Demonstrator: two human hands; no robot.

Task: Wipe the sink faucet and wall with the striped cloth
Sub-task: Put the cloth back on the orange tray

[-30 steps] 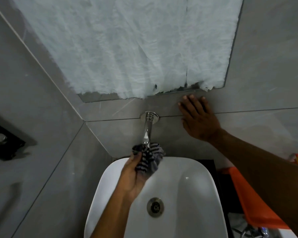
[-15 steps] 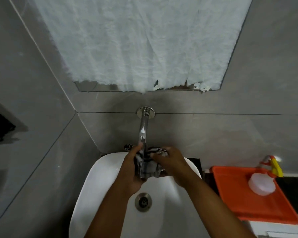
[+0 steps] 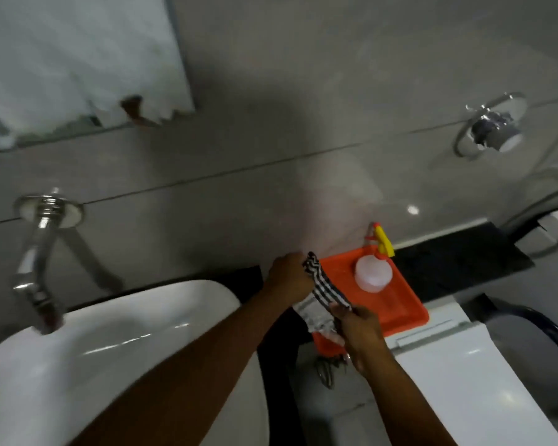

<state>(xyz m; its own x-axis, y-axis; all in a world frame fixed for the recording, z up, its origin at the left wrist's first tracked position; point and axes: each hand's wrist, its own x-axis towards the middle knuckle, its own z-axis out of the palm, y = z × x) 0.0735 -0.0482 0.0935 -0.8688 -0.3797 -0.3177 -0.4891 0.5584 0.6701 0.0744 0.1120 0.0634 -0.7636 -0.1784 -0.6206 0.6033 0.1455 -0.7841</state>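
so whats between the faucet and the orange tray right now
In the head view, the white sink's right rim, a dark counter strip and the left hand lie between faucet and orange tray.

grey tiled wall point(image 3: 303, 91) with thin dark grout lines. a mirror point(image 3: 78, 59) hangs upper left, its lower edge ragged. a chrome ring holder point(image 3: 490, 130) sits on the wall to the right. black counter point(image 3: 458, 252) below, with an orange tray point(image 3: 403, 304) on it. light is dim.
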